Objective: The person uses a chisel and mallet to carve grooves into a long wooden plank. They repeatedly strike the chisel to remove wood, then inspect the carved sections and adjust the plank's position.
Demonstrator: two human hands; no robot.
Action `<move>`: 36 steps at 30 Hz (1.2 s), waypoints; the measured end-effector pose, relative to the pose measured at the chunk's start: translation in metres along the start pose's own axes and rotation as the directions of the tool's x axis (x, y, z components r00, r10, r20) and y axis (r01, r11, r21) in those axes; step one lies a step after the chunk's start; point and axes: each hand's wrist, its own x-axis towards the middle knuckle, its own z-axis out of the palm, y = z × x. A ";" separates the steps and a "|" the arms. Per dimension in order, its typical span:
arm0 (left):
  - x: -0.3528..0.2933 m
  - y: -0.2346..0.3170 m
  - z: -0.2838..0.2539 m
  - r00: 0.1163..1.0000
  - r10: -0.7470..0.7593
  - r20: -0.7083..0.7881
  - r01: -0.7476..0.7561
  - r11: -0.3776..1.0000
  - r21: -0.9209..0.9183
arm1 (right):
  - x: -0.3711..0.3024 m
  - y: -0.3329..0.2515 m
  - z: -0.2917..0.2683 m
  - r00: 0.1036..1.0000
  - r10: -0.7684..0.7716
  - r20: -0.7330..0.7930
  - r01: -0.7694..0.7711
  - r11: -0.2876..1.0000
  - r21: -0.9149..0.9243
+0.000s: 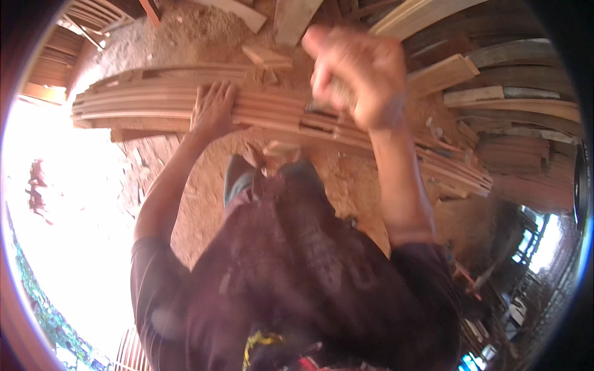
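- Long wooden strips [272, 108], reddish-brown, narrow, lengthwise ridges and grooves; bundled side by side, running beneath the left fingers and out past them both ways. Curve probably the lens's.
- Left hand [213, 111]: palm down on the strips, fingers extended and slightly parted, tips toward the far edge; lies on the wood without wrapping round it.
- Right hand [359, 77]: motion-blurred, looks raised over the strips; fingers curled inward, thumb side uppermost. Cannot tell whether anything is in the grip.
- Dark slot [318, 128], narrow, straight-sided, in the strips; right of the left fingers, below the right fingers in view.
- Offcut [266, 59]: pale, flat, angular; beyond the strips, between the two sets of fingers.
- Pale board [442, 75]: straight-edged, just right of the right fingers in view.
- Ground [352, 185]: tan, crumbly, looks like sawdust and chips; on the near side of both hands' fingers, and beyond them too.
- Stacked timber [520, 154]: brown and grey lengths, rough, well right of the right fingers.
- Room: cluttered, wood-filled workspace; strong white glare left of the left fingers, details washed out. Dark shirt [284, 260] of the wearer fills the near side, below both hands.
- Count: two hands, one slot picked out, one offcut between the hands; at least four strips abreast, exact number unclear. Stacked timber overlaps too much for a sure count.
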 end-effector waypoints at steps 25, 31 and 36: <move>0.002 -0.001 0.006 0.996 -0.016 -0.087 0.008 0.995 -0.098 | 0.050 0.037 0.101 0.995 -0.085 0.057 0.103 0.844 -0.527; 0.005 -0.026 0.040 0.988 0.006 -0.153 -0.037 0.978 -0.206 | 0.093 0.052 0.088 0.959 0.100 0.267 0.027 0.901 -0.433; -0.002 -0.007 -0.003 0.995 -0.014 -0.103 0.009 0.998 -0.055 | 0.030 -0.011 -0.002 0.964 0.053 0.260 0.020 0.963 -0.269</move>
